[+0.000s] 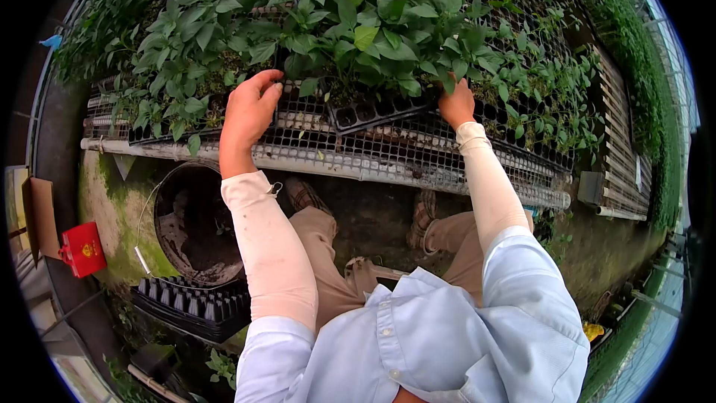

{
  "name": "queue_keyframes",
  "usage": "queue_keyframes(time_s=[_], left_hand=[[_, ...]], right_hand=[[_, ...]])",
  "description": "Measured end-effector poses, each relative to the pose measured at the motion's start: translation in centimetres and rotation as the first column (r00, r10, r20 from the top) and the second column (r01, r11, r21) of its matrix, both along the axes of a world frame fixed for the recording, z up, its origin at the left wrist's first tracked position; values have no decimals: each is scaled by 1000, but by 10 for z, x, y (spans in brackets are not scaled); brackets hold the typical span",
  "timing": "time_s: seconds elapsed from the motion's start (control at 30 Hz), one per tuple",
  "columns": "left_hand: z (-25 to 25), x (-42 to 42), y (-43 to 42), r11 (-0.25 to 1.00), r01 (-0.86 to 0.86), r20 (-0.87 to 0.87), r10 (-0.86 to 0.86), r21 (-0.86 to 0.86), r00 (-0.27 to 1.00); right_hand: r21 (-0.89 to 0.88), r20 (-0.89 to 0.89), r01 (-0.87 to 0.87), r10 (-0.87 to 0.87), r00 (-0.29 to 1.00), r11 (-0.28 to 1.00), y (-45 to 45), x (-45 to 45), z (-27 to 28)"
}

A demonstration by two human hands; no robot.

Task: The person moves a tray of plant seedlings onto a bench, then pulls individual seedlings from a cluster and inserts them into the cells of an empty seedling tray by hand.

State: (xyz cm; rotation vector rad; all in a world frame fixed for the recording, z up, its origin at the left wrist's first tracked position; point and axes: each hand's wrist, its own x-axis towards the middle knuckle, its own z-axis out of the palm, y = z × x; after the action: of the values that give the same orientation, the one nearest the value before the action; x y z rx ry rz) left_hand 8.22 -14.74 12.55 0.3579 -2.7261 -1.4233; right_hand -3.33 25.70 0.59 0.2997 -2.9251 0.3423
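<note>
Bench-side handling of a seedling tray, with places given relative to the mesh bench [298, 135]. A white pipe [335, 167] forms the bench's front edge. Exposed mesh extends between this edge and the seedling tray [386, 115], and a further strip lies to the tray's left, beside the left hand [252, 110]. On the right, leafy seedlings [556, 78] crowd close to the tray and leave little room.

The tray rests on the mesh bench near the middle of its front part. Its visible near side runs crosswise, oblique to the bench edge, the left corner lying closer to that edge than the right. Foliage covers the far end, so the long axis cannot be determined.

The right hand [456, 104] is at the tray's right end, fingers curled and partly covered by leaves; the firmness of its grip cannot be told. The left hand is above the mesh, fingers loosely bent and thumb apart, with no object visible in it.

The tray's cells contain dark soil and tall green plants [365, 37]. Below the bench's left front edge stands a round tub [170, 235] with dark soil-like matter inside; farther out from the bench lie stacked black trays [190, 306].
</note>
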Motion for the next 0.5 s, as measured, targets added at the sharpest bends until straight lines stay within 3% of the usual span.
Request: queue_keyframes(time_s=[0.17,0.23,0.3,0.37,0.43,0.5], left_hand=[[1,-2,0,999,21,-15,-22,-43,1000],[-1,-1,-3,999,26,2,-26,-37,1000],[-5,2,-9,999,22,22,-21,-28,1000],[-5,4,-19,989,24,159,0,-145,987],[16,15,-11,990,-141,349,126,18,929],[11,21,-15,990,-140,372,116,37,921]], right_hand=[[-39,174,37,-30,984,999,3,-5,-6],[-265,69,2,17,997,964,13,-8,-9],[-173,31,29,-23,999,985,19,11,-6],[40,-45,6,-4,999,999,11,38,15],[102,-37,17,-13,999,995,2,51,13],[120,63,57,-65,996,991,-5,50,10]])
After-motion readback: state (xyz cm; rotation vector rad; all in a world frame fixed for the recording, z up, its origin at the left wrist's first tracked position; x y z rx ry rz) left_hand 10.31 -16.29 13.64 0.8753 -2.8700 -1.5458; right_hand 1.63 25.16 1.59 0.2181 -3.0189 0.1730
